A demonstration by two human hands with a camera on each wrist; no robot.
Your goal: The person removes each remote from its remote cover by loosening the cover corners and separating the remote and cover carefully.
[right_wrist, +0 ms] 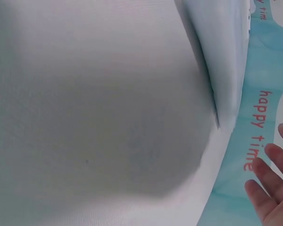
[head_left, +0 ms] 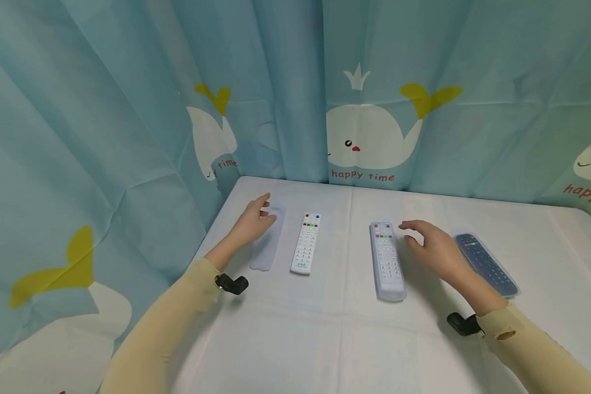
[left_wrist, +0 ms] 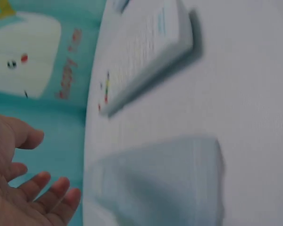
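My left hand (head_left: 250, 223) is held with loosely spread fingers over a flat, translucent remote cover (head_left: 265, 250) at the table's left. Nothing is in its grasp; the left wrist view shows its fingers (left_wrist: 56, 193) apart. Just right of the cover lies a white remote control (head_left: 305, 244) with small coloured buttons. A second white remote (head_left: 388, 264), inside a clear cover, lies farther right. Beside it my right hand (head_left: 435, 249) hovers, fingers relaxed and holding nothing. Under and beyond the right forearm is a dark blue remote (head_left: 487, 265) in a clear cover, partly hidden by the wrist.
A white cloth covers the table (head_left: 320, 328). Behind it and along the left side hangs a light blue curtain (head_left: 285, 109) printed with white whales. Each wrist carries a small black camera, the left one (head_left: 232, 284) and the right one (head_left: 464, 324).
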